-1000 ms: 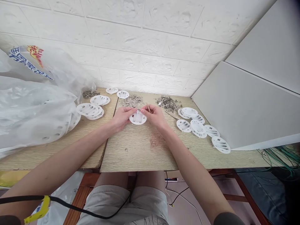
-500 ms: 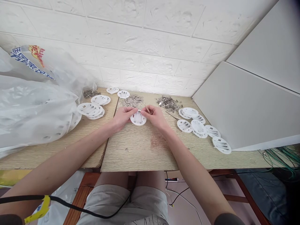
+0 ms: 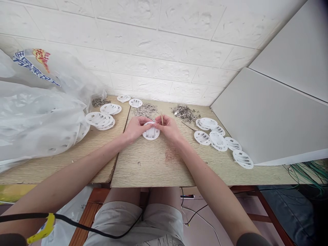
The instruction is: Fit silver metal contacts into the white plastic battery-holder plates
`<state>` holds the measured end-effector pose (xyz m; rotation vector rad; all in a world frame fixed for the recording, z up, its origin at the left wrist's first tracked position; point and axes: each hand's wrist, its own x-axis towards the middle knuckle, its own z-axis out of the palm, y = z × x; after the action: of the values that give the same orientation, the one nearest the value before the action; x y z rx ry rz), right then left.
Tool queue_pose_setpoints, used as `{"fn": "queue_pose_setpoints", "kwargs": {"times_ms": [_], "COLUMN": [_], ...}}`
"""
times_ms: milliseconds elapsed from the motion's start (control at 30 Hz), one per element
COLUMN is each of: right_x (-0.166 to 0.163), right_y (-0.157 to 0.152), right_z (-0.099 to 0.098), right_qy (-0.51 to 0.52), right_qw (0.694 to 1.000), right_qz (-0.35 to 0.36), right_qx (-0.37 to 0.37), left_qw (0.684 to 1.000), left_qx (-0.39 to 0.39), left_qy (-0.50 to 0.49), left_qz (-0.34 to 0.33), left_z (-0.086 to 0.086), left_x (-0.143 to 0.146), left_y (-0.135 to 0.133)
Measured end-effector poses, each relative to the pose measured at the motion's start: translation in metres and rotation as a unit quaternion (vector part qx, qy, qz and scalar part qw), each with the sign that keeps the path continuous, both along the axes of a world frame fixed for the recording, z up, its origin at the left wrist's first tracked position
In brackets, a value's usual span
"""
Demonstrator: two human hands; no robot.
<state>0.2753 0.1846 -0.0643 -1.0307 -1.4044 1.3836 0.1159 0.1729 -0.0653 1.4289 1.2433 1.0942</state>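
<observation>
A round white plastic disc (image 3: pixel 150 133) with slots rests on the wooden table between my hands. My left hand (image 3: pixel 135 127) pinches its upper left rim with closed fingers. My right hand (image 3: pixel 169 127) is closed round a thin wooden stick (image 3: pixel 162 117) that stands nearly upright, its lower end at the disc's top edge. Two heaps of small metal pieces lie just behind the hands, a left metal heap (image 3: pixel 145 109) and a right metal heap (image 3: pixel 185 112).
A stack of white discs (image 3: pixel 100 119) sits to the left beside a large clear plastic bag (image 3: pixel 38 119). More white discs (image 3: pixel 220 138) are spread to the right, against a white panel (image 3: pixel 269 119). Another thin stick (image 3: pixel 188 125) lies by them. A brick-pattern wall stands behind.
The stick in my right hand has swung from a slant to nearly upright. The disc has tipped slightly toward me. Both hands stay in place.
</observation>
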Motion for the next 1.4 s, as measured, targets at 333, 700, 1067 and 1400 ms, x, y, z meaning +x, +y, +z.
{"fn": "queue_pose_setpoints", "kwargs": {"times_ms": [333, 700, 1067, 1400], "right_x": [0.0, 0.006, 0.01, 0.013], "right_y": [0.0, 0.013, 0.011, 0.008], "right_z": [0.003, 0.003, -0.001, -0.003], "right_qy": [-0.047, 0.165, -0.26, -0.377], "right_qw": [0.997, 0.979, 0.95, 0.895], "right_qz": [0.0, -0.06, -0.072, -0.075], "right_qx": [0.058, -0.102, 0.159, 0.227], "left_qw": [0.997, 0.943, 0.945, 0.952], "left_qx": [0.037, -0.111, -0.117, -0.123], "left_qy": [0.063, -0.295, -0.3, -0.278], "left_qz": [0.015, -0.109, -0.066, -0.046], "left_z": [-0.003, 0.012, 0.003, 0.005], "left_x": [-0.003, -0.005, -0.012, -0.008], "left_y": [0.002, 0.002, 0.013, 0.01]}}
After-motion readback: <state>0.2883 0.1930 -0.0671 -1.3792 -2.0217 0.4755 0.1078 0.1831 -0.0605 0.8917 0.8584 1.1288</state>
